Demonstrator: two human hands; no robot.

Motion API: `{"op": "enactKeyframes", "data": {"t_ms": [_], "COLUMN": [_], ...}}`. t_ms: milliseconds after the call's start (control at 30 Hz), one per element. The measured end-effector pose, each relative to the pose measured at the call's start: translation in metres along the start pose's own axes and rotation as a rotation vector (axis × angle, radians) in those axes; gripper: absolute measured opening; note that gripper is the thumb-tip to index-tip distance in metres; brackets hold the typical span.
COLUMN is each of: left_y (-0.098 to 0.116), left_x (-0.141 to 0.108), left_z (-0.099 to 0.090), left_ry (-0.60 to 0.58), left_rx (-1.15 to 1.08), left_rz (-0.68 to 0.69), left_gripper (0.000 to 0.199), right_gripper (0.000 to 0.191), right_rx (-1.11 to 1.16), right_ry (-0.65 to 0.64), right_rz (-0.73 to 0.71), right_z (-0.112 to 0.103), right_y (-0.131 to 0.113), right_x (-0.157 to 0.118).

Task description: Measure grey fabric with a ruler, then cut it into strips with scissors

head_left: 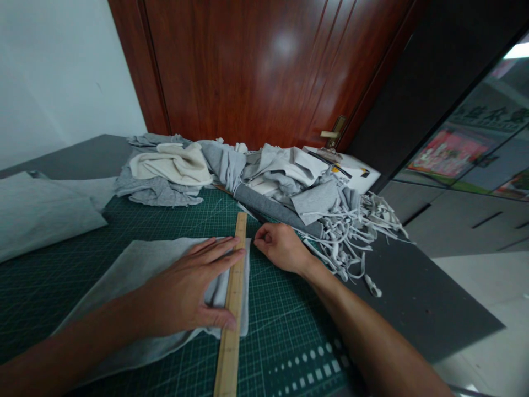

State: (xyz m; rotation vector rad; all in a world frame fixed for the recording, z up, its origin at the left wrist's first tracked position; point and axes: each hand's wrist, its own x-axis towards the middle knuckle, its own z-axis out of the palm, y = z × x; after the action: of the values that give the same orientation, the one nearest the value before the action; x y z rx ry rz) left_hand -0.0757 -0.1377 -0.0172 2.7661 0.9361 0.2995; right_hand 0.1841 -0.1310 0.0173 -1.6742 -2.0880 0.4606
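Observation:
A piece of light grey fabric (136,264) lies flat on the green cutting mat (285,309). Across its right side runs a wooden ruler (233,298), leaving a narrow strip of cloth showing to the right. My left hand (194,286) is spread over the fabric, its fingertips and thumb resting on the ruler. Just right of the fabric's far right corner, my right hand (281,246) is closed, with thumb and forefinger together. Whatever those fingers may hold is hidden or too small to make out.
Behind the hands are crumpled grey cloths (223,160), a cream cloth (173,165), a dark grey fabric roll (276,209) and tangled fabric strips (347,242). More light fabric (45,209) lies at left. A white box (359,171) stands near the wooden door (248,66).

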Motion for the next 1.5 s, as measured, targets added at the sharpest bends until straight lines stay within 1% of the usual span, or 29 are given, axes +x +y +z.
{"op": "enactKeyframes", "data": {"t_ms": [133,167,267,300,333,367,433,467,500,533,567,633,667,733,767,800,933,1033,1167,1300,1400,1500], "left_y": [0.004,0.004,0.004,0.004,0.003,0.002,0.001,0.001,0.002,0.002,0.003,0.005,0.005,0.006,0.007,0.007,0.011,0.013,0.01,0.008,0.014,0.022], "left_x": [0.003,0.003,0.003,0.002,0.001,0.001,0.0,0.0,0.0,0.0,0.001,0.002,0.002,0.003,0.003,0.002,0.002,0.003,0.003,0.002,0.003,0.007], "left_z": [-0.003,-0.004,-0.002,-0.002,-0.001,-0.001,0.0,0.0,-0.001,-0.001,-0.002,-0.003,-0.004,-0.005,-0.005,-0.005,-0.008,-0.011,-0.01,-0.004,0.0,0.004], "left_ry": [-0.039,-0.045,-0.042,-0.035,-0.027,-0.018,-0.01,-0.011,-0.014,-0.017,-0.019,-0.016,-0.016,-0.019,-0.026,-0.038,-0.103,-0.111,-0.094,-0.058,-0.041,-0.004], "left_rx": [0.005,0.002,-0.006,-0.008,-0.009,-0.008,-0.002,0.004,0.009,0.01,0.008,-0.005,-0.013,-0.025,-0.024,-0.02,0.008,-0.003,0.015,0.039,0.051,0.048], "left_rz": [-0.011,-0.014,-0.02,-0.019,-0.018,-0.016,-0.005,0.002,0.008,0.013,0.016,0.017,0.018,0.018,0.015,0.011,-0.008,-0.014,0.009,0.019,0.007,-0.018], "left_gripper": [0.118,0.12,0.121,0.12,0.12,0.12,0.119,0.12,0.12,0.121,0.122,0.123,0.122,0.121,0.12,0.119,0.12,0.121,0.118,0.116,0.116,0.116], "right_gripper": [0.008,0.012,0.033,0.037,0.037,0.033,0.018,0.011,0.007,0.011,0.019,0.043,0.052,0.062,0.062,0.058,0.03,0.026,0.018,0.011,0.008,0.009], "right_rx": [0.041,0.052,0.082,0.09,0.097,0.105,0.128,0.142,0.156,0.17,0.17,0.134,0.084,-0.052,-0.1,-0.119,-0.068,-0.113,-0.246,-0.311,-0.332,-0.307], "right_ry": [-0.04,-0.052,-0.075,-0.08,-0.089,-0.103,-0.155,-0.197,-0.247,-0.304,-0.362,-0.461,-0.485,-0.472,-0.468,-0.464,-0.433,-0.361,-0.29,-0.26,-0.277,-0.291], "right_rz": [0.018,0.024,0.035,0.033,0.028,0.017,-0.019,-0.047,-0.08,-0.121,-0.16,-0.238,-0.275,-0.351,-0.375,-0.398,-0.521,-0.591,-0.632,-0.66,-0.639,-0.575], "right_z": [-0.01,-0.011,-0.01,-0.009,-0.009,-0.01,-0.013,-0.016,-0.019,-0.022,-0.023,-0.022,-0.02,-0.012,-0.007,-0.002,0.008,0.007,0.009,0.013,0.009,0.001], "right_y": [0.0,-0.001,-0.004,-0.006,-0.007,-0.009,-0.011,-0.013,-0.015,-0.017,-0.019,-0.025,-0.027,-0.031,-0.031,-0.031,-0.024,-0.02,-0.021,-0.02,-0.016,-0.012], "right_x": [-0.009,-0.011,-0.014,-0.014,-0.014,-0.014,-0.017,-0.02,-0.025,-0.032,-0.039,-0.054,-0.061,-0.071,-0.073,-0.074,-0.072,-0.076,-0.087,-0.091,-0.091,-0.094]}}
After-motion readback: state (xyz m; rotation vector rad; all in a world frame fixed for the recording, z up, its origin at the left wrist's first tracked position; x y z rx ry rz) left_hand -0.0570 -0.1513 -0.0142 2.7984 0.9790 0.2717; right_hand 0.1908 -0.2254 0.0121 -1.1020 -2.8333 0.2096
